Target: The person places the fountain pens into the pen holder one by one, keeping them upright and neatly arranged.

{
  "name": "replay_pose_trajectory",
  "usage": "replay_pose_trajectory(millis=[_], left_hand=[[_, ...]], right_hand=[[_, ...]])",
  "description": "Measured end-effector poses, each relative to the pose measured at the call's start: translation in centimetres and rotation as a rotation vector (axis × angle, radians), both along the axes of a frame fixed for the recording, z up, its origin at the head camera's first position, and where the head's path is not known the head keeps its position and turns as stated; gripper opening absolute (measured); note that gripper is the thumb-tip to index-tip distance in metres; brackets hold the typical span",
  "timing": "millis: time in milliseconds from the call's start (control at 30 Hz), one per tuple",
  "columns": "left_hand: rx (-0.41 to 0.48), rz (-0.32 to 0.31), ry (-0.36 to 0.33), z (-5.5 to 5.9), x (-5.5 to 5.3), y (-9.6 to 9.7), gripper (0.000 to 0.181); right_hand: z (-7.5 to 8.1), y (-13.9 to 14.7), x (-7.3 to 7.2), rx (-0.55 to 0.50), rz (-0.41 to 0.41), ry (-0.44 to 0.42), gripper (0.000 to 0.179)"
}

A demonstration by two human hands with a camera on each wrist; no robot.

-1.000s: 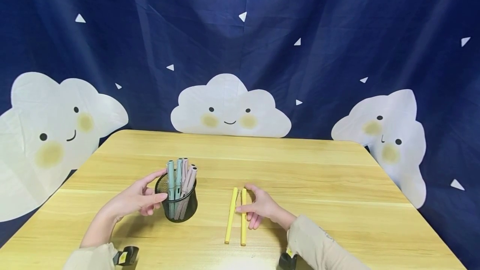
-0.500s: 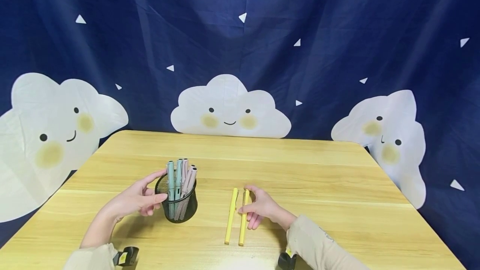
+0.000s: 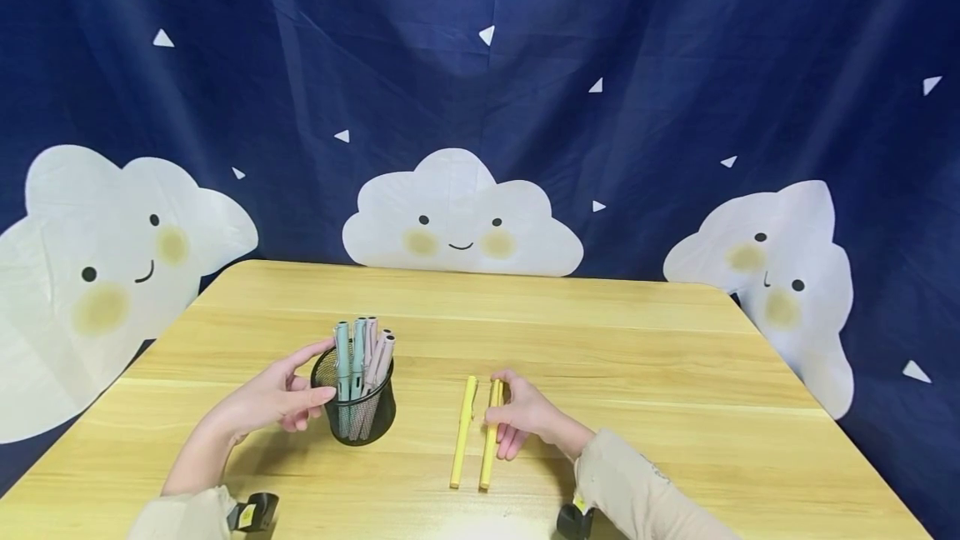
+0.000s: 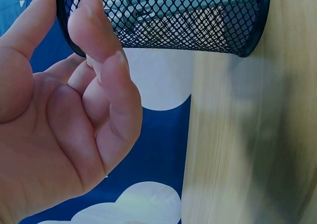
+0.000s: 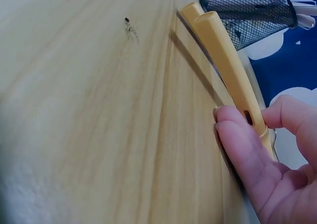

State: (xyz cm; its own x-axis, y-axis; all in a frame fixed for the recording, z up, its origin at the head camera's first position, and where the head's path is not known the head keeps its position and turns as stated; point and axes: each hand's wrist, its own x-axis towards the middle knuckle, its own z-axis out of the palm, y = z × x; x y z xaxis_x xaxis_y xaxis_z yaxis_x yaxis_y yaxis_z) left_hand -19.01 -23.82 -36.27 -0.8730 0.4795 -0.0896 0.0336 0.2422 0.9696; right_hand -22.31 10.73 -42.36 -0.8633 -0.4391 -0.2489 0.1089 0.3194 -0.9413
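Note:
On the left of the head view, my left hand (image 3: 272, 394) grips the rim of a black mesh pen holder (image 3: 384, 411), thumb at the near side and a finger at the far side. Inside it stand green pens (image 3: 342, 369) and pale pink pens (image 3: 382, 361). My right hand (image 3: 528, 411) pinches a yellow pen (image 3: 489, 444) between thumb and fingers. In the right wrist view this pen (image 5: 230, 60) slants over the table, with a shadow beside it. A second yellow pen (image 3: 462, 432) lies just left of it, apart from the hand.
The light wooden table (image 3: 637, 357) reaches back to a dark blue curtain (image 3: 420, 40) printed with smiling white clouds. Black wrist cameras sit under both sleeves. A small dark mark (image 5: 127, 21) shows on the wood in the right wrist view.
The pinched yellow pen has shifted slightly right at its far end and now slants, with a wider gap from the other pen there. The left hand and pen holder stay put.

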Motion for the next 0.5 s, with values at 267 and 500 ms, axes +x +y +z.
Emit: replay_pose_trajectory(millis=[267, 500], left_hand=[[-0.011, 0.004, 0.01, -0.04, 0.04, -0.06, 0.077], [-0.004, -0.002, 0.014, 0.0, 0.04, -0.01, 0.076]], right_hand=[[0.01, 0.17, 0.14, -0.042, 0.01, -0.009, 0.075], [0.13, 0.48, 0.2, -0.062, 0.014, -0.006, 0.078]])
